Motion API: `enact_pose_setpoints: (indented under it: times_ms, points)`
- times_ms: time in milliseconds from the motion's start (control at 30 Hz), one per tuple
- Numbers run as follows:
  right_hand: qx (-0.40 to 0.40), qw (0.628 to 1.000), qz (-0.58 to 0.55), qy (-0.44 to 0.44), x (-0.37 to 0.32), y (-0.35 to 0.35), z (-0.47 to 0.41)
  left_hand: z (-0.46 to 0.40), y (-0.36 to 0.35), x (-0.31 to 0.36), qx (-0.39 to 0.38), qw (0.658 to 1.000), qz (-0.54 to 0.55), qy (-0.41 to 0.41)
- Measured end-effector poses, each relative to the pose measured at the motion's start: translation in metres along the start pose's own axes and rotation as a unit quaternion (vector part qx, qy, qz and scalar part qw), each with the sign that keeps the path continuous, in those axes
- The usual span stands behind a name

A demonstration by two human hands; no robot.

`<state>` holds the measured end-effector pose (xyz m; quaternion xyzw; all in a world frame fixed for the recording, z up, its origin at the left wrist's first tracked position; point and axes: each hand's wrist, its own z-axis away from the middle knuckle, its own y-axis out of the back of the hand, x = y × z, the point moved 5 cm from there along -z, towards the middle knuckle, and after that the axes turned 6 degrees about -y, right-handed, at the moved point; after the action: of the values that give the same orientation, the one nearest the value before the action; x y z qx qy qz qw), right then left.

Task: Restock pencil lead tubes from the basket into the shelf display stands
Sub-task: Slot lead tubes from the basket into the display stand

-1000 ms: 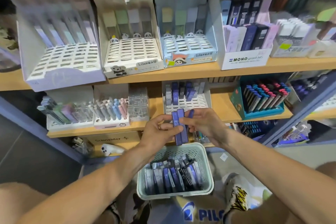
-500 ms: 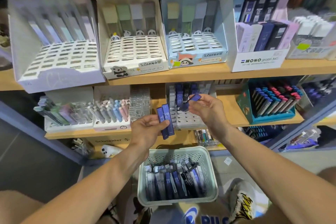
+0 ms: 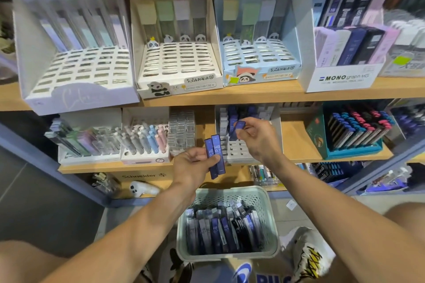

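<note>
My left hand [image 3: 192, 165] grips two dark blue lead tubes [image 3: 215, 156] marked HB 0.7, held upright in front of the lower shelf. My right hand [image 3: 258, 139] pinches one blue lead tube [image 3: 237, 130] and holds it tilted over the white slotted display stand [image 3: 239, 149] on the lower shelf. That stand has a few blue and grey tubes standing at its back. Below, a pale green basket [image 3: 230, 193] holds several blue, grey and black lead tubes [image 3: 220, 230].
The upper shelf [image 3: 253, 95] carries three slotted stands and a MONO box [image 3: 342, 78]. Left on the lower shelf stand pastel tube displays [image 3: 145, 142] and a clear rack [image 3: 181, 131]; a teal stand [image 3: 349, 135] sits right. My knees flank the basket.
My right hand has carried its single tube up from my left hand to the white stand. My left hand, holding two tubes, has shifted slightly left and lower.
</note>
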<state>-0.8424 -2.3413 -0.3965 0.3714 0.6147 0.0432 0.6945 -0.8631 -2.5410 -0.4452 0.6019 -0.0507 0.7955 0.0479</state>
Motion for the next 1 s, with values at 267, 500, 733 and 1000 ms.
enact_pose_setpoints:
  times_ms: [267, 500, 733, 1000]
  points:
    - [0.010, 0.999, 0.038, 0.001, 0.000, -0.002, -0.001, -0.003, -0.004, 0.000, -0.001, 1.000, 0.002, 0.004]
    - [0.053, 0.998, 0.027, -0.037, 0.001, -0.009, -0.003, -0.005, -0.006, -0.004, -0.007, 1.000, -0.013, 0.012]
    - [0.083, 0.993, 0.037, -0.076, 0.005, -0.006, 0.006, -0.002, -0.010, 0.001, -0.015, 1.000, -0.012, 0.012]
    - [-0.078, 0.966, -0.157, -0.188, 0.009, -0.021, 0.044, 0.004, -0.016, 0.005, -0.046, 0.999, -0.008, 0.005]
